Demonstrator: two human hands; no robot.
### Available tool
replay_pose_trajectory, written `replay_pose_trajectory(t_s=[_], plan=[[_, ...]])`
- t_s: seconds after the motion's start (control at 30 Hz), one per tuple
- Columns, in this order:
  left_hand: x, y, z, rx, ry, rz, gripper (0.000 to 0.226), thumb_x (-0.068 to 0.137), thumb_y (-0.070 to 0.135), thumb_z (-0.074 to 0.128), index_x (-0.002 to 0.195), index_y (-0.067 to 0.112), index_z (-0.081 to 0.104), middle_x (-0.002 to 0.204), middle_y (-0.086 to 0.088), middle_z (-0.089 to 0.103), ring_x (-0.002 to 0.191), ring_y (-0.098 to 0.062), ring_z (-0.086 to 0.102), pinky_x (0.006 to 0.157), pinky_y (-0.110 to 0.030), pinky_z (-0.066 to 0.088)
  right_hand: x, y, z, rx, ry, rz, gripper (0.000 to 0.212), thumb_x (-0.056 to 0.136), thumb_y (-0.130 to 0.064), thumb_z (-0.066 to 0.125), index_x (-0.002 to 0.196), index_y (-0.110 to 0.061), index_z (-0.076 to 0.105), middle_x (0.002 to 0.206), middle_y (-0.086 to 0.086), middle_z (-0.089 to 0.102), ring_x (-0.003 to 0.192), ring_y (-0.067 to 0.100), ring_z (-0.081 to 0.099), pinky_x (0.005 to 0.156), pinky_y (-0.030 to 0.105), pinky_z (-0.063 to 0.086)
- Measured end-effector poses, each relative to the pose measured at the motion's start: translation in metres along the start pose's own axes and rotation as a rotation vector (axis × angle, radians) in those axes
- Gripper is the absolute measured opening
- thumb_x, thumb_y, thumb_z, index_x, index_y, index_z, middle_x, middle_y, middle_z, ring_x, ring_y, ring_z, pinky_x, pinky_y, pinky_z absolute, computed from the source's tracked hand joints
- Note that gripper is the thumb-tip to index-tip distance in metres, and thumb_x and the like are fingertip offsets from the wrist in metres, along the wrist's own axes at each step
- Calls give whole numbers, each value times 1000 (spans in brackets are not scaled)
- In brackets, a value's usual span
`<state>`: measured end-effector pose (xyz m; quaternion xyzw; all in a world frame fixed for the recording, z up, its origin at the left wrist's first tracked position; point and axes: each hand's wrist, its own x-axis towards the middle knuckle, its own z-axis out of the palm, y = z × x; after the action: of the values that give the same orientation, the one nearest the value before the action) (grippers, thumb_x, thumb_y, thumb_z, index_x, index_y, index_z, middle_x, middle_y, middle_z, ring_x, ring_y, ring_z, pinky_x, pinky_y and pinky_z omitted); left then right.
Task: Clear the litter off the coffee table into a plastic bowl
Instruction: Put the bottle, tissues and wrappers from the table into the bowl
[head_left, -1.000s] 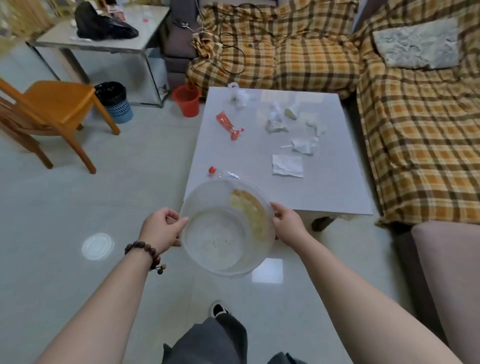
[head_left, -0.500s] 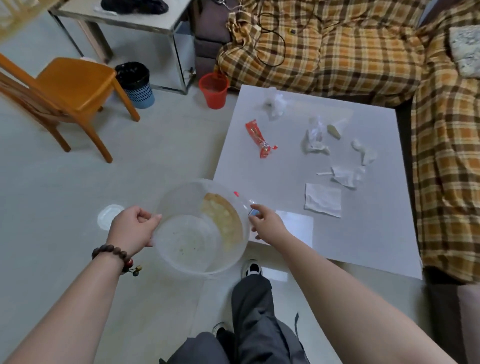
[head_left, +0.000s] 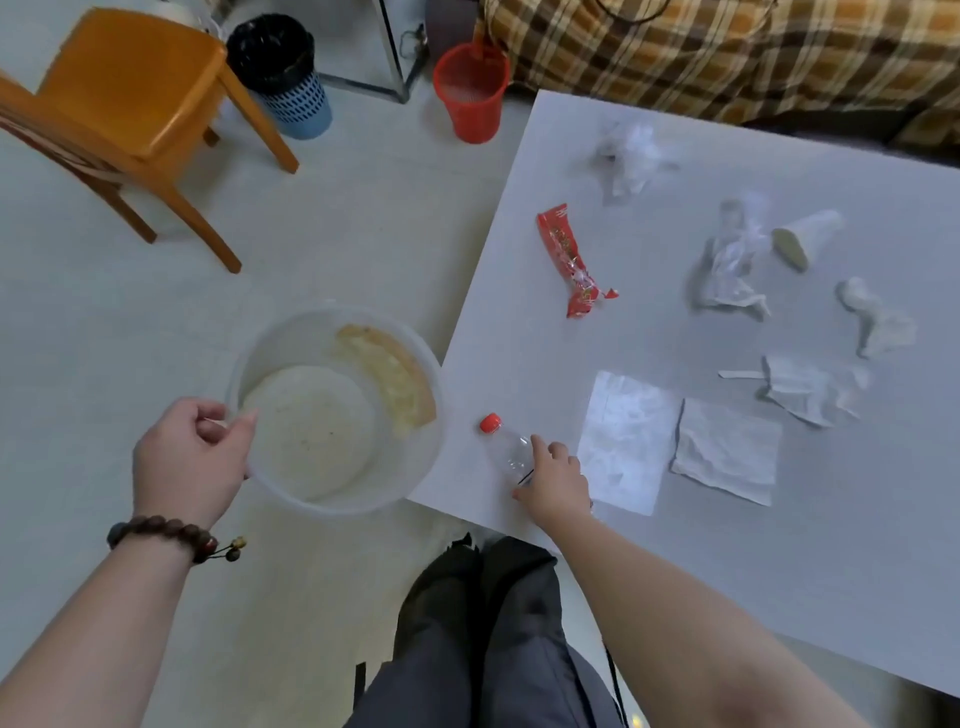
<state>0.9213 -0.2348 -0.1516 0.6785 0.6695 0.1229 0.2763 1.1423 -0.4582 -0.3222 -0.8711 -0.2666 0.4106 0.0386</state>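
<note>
My left hand (head_left: 189, 460) grips the rim of a clear plastic bowl (head_left: 332, 410), held just off the left edge of the grey coffee table (head_left: 779, 545). My right hand (head_left: 553, 480) lies over a small clear bottle with a red cap (head_left: 501, 441) lying near the table's near-left corner, fingers curled on its body. Litter is spread over the table: a red snack wrapper (head_left: 569, 267), a flat white napkin (head_left: 727, 452), crumpled clear plastic (head_left: 631, 153), a clear wrapper (head_left: 730, 262), a tipped cup (head_left: 805, 236) and torn paper (head_left: 810, 387).
An orange wooden chair (head_left: 130, 98) stands at the far left on the pale floor. A black-lined blue bin (head_left: 280, 73) and a red basket (head_left: 472, 91) sit behind the table. A plaid sofa (head_left: 727, 52) runs along the far side. My dark trouser legs (head_left: 483, 634) are below.
I have stepped closer and to the left of the table. My right hand left the bowl's rim and came down on the bottle; the left hand alone keeps the bowl.
</note>
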Motion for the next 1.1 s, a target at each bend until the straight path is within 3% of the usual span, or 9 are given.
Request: replay_pose_trajectory(t_s=[0.13, 0.27, 0.4, 0.47, 0.57, 0.7, 0.9, 1.1], plan=[[15, 9, 10, 31, -11, 28, 18, 87, 28, 66, 94, 13, 57, 69, -3, 60, 63, -25, 67, 74, -45, 56, 10, 1, 1, 11, -3, 15, 64, 84, -21, 54, 142, -23, 27, 131, 9, 46, 115, 32, 45, 86, 41, 49], [24, 23, 19, 87, -61, 65, 22, 87, 27, 66, 95, 8, 59, 76, -9, 65, 72, -34, 67, 73, -38, 50, 3, -10, -29, 339, 124, 13, 71, 80, -22, 60, 143, -25, 27, 128, 6, 44, 114, 31, 44, 81, 51, 55], [22, 45, 27, 105, -112, 105, 25, 86, 27, 65, 98, 5, 60, 75, -9, 65, 77, -30, 63, 71, -34, 44, -15, -37, -82, 637, 393, -125, 78, 76, -28, 70, 142, -31, 29, 124, -3, 47, 113, 17, 48, 86, 30, 45], [19, 57, 30, 104, -129, 130, 25, 85, 26, 65, 98, 5, 61, 72, -4, 60, 78, -28, 58, 70, -31, 39, -26, -54, -106, 579, 408, -242, 79, 75, -32, 71, 142, -32, 30, 124, -4, 49, 112, 15, 47, 88, 29, 43], [13, 77, 35, 89, -173, 172, 27, 86, 29, 64, 100, 6, 60, 83, -8, 65, 83, -29, 60, 71, -30, 40, -38, -80, -129, 282, 244, -385, 81, 76, -36, 69, 145, -32, 27, 130, 0, 49, 115, 22, 47, 88, 36, 49], [5, 98, 34, 47, -205, 246, 30, 85, 32, 66, 101, 7, 60, 85, -6, 63, 83, -26, 58, 71, -30, 42, -41, -111, -142, -59, 121, -431, 75, 79, -35, 67, 145, -24, 31, 130, 6, 52, 118, 32, 47, 91, 38, 47], [-2, 113, 28, -15, -281, 335, 28, 85, 38, 68, 91, 15, 53, 74, 2, 56, 76, -23, 59, 66, -30, 42, -42, -129, -149, -132, 156, -428, 70, 79, -38, 69, 140, -23, 37, 124, 8, 56, 115, 31, 51, 91, 40, 45], [2, 125, 31, -49, -350, 341, 28, 83, 35, 70, 92, 13, 56, 78, -3, 60, 76, -29, 65, 69, -39, 54, -45, -121, -163, -102, 208, -422, 83, 75, -41, 74, 144, -26, 30, 146, 2, 42, 130, 30, 39, 104, 45, 40]])
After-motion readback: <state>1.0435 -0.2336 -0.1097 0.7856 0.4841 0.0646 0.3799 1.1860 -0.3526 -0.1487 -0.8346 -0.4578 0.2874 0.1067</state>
